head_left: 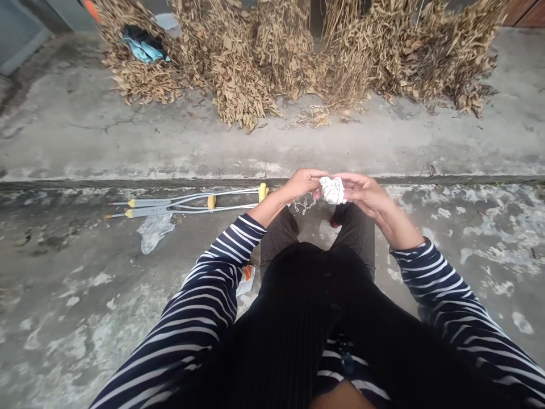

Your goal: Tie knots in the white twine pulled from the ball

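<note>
A white ball of yarn (332, 190), wound with dark lines across it, is held up in front of my knees. My right hand (365, 194) has its fingers and thumb closed around the ball's right side. On the other side, my left hand (303, 183) is closed with its fingertips together at the ball's left edge. A loose, kinked white strand (303, 207) dangles beneath the left hand. Exactly how the left fingers grip the yarn is partly hidden.
A pair of crutches (187, 202) with yellow pads lies to the left, beside a clear plastic bag (155, 232). An orange-and-white packet (246, 279) is by my left leg. Ahead, dried plants (293, 62) lean along a concrete ledge (187, 150), with a blue-and-black cloth (145, 45) on them.
</note>
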A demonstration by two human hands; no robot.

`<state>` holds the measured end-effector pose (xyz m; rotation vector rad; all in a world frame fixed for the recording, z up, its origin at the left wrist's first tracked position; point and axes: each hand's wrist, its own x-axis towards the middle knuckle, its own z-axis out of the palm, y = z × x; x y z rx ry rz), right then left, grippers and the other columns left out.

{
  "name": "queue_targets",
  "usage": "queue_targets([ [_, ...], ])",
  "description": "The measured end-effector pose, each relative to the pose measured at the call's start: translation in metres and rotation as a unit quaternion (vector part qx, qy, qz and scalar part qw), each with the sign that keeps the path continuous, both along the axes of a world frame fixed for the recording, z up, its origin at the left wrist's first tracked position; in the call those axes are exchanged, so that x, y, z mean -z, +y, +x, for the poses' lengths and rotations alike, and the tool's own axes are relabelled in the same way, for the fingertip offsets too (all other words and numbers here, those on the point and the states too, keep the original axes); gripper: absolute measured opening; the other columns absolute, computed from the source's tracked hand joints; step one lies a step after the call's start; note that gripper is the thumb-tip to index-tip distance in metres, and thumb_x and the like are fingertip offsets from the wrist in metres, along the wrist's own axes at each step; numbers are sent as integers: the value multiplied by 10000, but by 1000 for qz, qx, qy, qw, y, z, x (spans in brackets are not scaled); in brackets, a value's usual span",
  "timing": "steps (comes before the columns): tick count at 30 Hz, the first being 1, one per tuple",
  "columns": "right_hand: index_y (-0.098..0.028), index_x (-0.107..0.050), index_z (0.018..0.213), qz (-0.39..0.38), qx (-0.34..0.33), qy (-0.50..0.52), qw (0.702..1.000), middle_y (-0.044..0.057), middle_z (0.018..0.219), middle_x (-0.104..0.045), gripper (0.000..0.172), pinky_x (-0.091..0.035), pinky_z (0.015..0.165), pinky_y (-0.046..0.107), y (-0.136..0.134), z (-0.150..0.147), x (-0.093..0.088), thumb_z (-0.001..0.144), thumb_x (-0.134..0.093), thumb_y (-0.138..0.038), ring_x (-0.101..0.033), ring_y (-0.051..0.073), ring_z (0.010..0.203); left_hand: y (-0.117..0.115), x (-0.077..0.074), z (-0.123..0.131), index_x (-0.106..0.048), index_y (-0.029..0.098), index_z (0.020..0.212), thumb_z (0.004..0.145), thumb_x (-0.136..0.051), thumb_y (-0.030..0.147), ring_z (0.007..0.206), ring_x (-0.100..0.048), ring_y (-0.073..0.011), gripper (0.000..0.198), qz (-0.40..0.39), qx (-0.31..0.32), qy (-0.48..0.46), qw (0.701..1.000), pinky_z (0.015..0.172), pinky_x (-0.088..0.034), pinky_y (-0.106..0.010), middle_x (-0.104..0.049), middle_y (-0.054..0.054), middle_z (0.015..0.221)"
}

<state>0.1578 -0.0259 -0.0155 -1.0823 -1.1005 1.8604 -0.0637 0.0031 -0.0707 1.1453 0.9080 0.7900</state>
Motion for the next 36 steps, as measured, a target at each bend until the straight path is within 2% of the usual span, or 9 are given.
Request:
queue_targets([
  [6,-195,-772,994,-12,61,-22,998,52,955,-807,582,-607,777,302,-15,-2,27,479,-1027,-287,-741,180,833,-16,0,18,-817,98,999,829,-566,15,387,-525,-79,315,18,-43,78,996,460,-405,-176,-610,38,492],
  [9,-202,-698,963,-7,74,-24,997,13,869,-770,616,-596,707,268,-24,-5,42,453,-1032,-295,-710,149,754,-28,5,32,-823,106,1004,822,-516,-16,377,-513,-76,377,-14,-73,123,990,443,-377,-168,-596,43,490],
  [12,-239,-649,1019,-11,77,-18,997,-19,960,-738,631,-634,667,276,-36,-9,48,515,-1017,-336,-705,140,780,-34,11,40,-819,106,1038,845,-494,6,382,-507,-76,392,-34,-94,138,985,450,-385,-178,-615,36,531],
  [15,-266,-620,1073,-34,86,-11,996,-29,1048,-714,665,-677,624,317,-45,-11,49,543,-1010,-357,-717,156,836,-32,19,39,-824,122,1032,838,-513,36,391,-500,-76,376,-9,-77,165,983,464,-389,-187,-635,32,566],
  [19,-224,-613,1013,-58,119,12,991,-24,921,-717,713,-666,581,274,-50,-12,54,451,-1043,-316,-711,139,750,-23,28,29,-827,141,978,791,-563,67,446,-531,-78,332,53,-26,186,981,514,-410,-193,-682,21,639],
  [25,-219,-634,1012,-7,113,45,992,3,927,-766,702,-637,549,259,-47,-12,52,457,-1051,-324,-723,157,731,-9,7,19,-780,119,830,880,-660,281,708,-620,-125,208,192,15,149,970,703,-444,-231,-720,-11,756],
  [28,-232,-632,1007,43,125,43,990,12,947,-775,669,-626,557,249,-45,-7,44,488,-1046,-316,-722,160,741,-8,-4,22,-778,114,857,906,-620,250,738,-620,-130,214,226,38,166,959,716,-432,-238,-724,-8,778],
  [32,-251,-689,1177,61,114,31,991,35,1018,-786,700,-633,584,260,-41,7,34,559,-1017,-271,-734,174,782,-10,-5,28,-782,111,910,841,-605,81,704,-646,-112,192,179,76,150,969,708,-477,-226,-745,-15,793],
  [36,-240,-757,1213,25,44,62,997,41,1056,-799,658,-631,584,239,-36,21,26,599,-995,-252,-712,135,719,-9,-2,26,-771,91,920,919,-695,238,691,-697,-125,166,51,146,33,987,718,-568,-261,-763,-73,815],
])
